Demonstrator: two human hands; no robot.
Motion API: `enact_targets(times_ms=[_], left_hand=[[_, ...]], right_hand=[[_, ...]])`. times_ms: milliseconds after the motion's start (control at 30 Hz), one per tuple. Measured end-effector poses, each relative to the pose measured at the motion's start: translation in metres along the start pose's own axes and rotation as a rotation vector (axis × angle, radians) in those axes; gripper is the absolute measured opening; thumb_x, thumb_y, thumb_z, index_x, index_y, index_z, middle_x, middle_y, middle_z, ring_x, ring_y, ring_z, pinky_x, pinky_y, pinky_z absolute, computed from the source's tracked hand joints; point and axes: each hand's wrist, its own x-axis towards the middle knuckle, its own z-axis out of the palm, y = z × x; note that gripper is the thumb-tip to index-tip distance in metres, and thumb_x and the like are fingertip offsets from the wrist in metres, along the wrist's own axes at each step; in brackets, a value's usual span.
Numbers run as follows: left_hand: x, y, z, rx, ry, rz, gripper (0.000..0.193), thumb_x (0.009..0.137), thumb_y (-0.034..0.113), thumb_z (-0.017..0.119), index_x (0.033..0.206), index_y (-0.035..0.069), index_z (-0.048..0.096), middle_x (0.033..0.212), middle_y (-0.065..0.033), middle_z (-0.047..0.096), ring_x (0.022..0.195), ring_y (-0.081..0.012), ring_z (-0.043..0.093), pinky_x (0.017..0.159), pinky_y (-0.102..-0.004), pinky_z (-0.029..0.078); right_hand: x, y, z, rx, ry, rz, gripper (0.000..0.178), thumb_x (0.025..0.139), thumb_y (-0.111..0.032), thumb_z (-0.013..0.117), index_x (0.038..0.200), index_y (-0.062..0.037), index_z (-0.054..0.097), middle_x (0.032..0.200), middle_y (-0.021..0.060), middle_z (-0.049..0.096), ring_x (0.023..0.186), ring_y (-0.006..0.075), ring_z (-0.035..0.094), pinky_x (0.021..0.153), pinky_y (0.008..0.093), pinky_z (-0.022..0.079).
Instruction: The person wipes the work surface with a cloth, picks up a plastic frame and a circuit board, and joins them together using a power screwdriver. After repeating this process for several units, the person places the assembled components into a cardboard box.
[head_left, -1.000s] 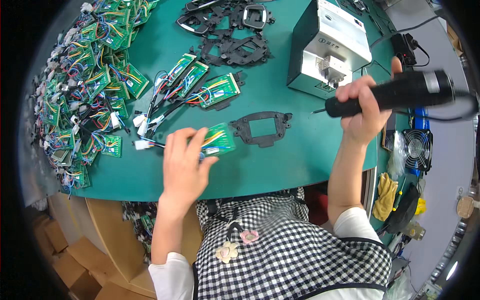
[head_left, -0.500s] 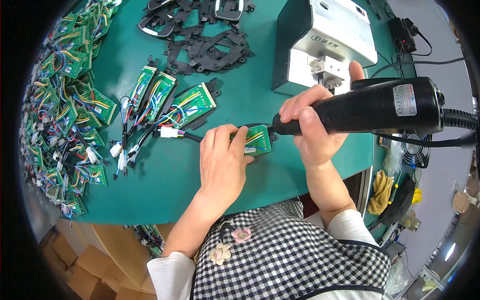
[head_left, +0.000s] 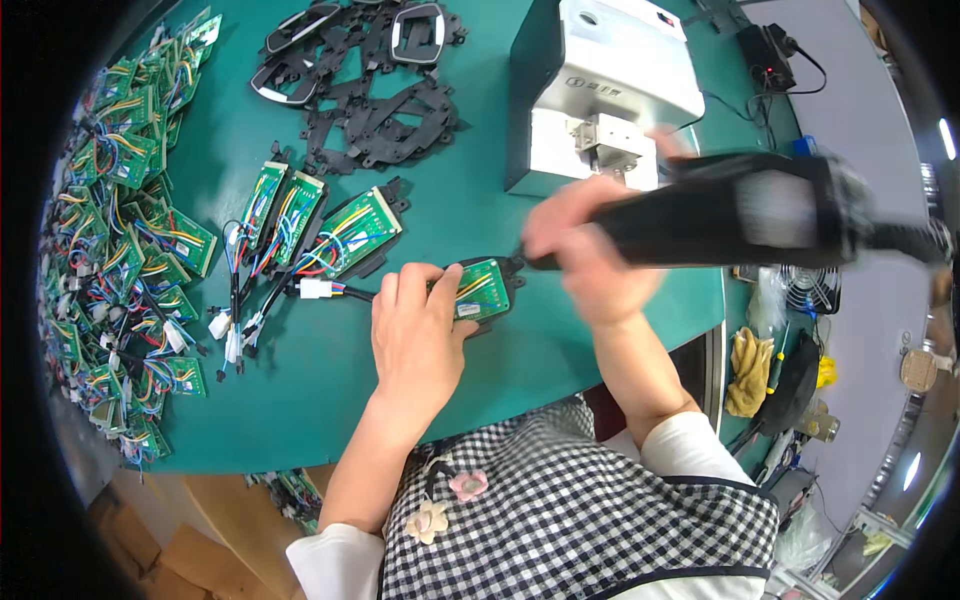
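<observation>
My left hand (head_left: 415,330) grips a green circuit board (head_left: 485,288) with coloured wires, fingers over its left part and thumb at the near edge. The board lies in a black plastic bracket (head_left: 515,270) on the table. In my right hand (head_left: 595,250), smeared by motion, is a black electric screwdriver (head_left: 710,220) held sideways. Its tip is by the bracket's right end; whether they touch I cannot tell. From the held board, a dark cable with a white connector (head_left: 316,288) runs out to the left. Several wired boards in brackets (head_left: 360,232) lie beyond that connector.
A heap of wired circuit boards (head_left: 130,250) covers the table's left side. Black plastic brackets (head_left: 400,125) are piled at the back. A white and black boxy machine (head_left: 610,75) stands behind my right hand. Gloves (head_left: 748,372) and a fan (head_left: 812,290) lie at the right.
The screwdriver and my right hand have become blurred, and the tip has moved slightly right of the board's edge. My left hand stays on the board. The whole view has shifted a little.
</observation>
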Motion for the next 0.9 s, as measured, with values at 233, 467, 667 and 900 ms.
enact_targets(times_ms=[233, 467, 667, 900], left_hand=[[-0.006, -0.001, 0.001, -0.011, 0.03, 0.039, 0.058, 0.057, 0.005, 0.077, 0.111, 0.001, 0.056, 0.102, -0.0098, 0.052, 0.096, -0.0275, 0.049, 0.083, -0.037, 0.039], [-0.01, -0.007, 0.003, -0.006, 0.072, 0.079, 0.056, 0.058, 0.004, 0.076, 0.11, 0.001, 0.057, 0.104, -0.0094, 0.052, 0.096, -0.0274, 0.049, 0.083, -0.0375, 0.039], [-0.007, -0.009, 0.003, -0.014, 0.067, 0.067, 0.054, 0.058, 0.004, 0.076, 0.108, 0.002, 0.058, 0.102, -0.0077, 0.053, 0.094, -0.0262, 0.049, 0.079, -0.0369, 0.038], [-0.007, -0.007, 0.005, -0.055, 0.06, 0.045, 0.053, 0.057, 0.005, 0.076, 0.107, 0.002, 0.06, 0.099, -0.0067, 0.053, 0.092, -0.0258, 0.049, 0.079, -0.0366, 0.038]], right_hand=[[0.072, -0.015, -0.032, 0.061, 0.203, -0.102, 0.066, 0.077, 0.0, 0.056, 0.133, -0.0012, 0.021, 0.062, 0.0083, 0.054, 0.052, 0.0175, 0.055, 0.056, 0.0297, 0.047], [0.014, -0.041, -0.016, 0.449, 0.152, 0.04, 0.082, 0.075, 0.002, 0.058, 0.138, -0.0016, 0.005, 0.067, 0.009, 0.056, 0.053, 0.0167, 0.056, 0.054, 0.0295, 0.049], [-0.018, -0.038, 0.01, 0.34, -0.036, 0.284, 0.086, 0.078, -0.004, 0.056, 0.142, -0.0111, 0.0, 0.066, 0.01, 0.051, 0.056, 0.0189, 0.053, 0.058, 0.0353, 0.048], [-0.018, -0.02, 0.012, 0.247, -0.16, 0.355, 0.082, 0.073, -0.002, 0.061, 0.138, -0.0012, 0.01, 0.066, 0.0111, 0.054, 0.055, 0.0189, 0.055, 0.057, 0.031, 0.047]])
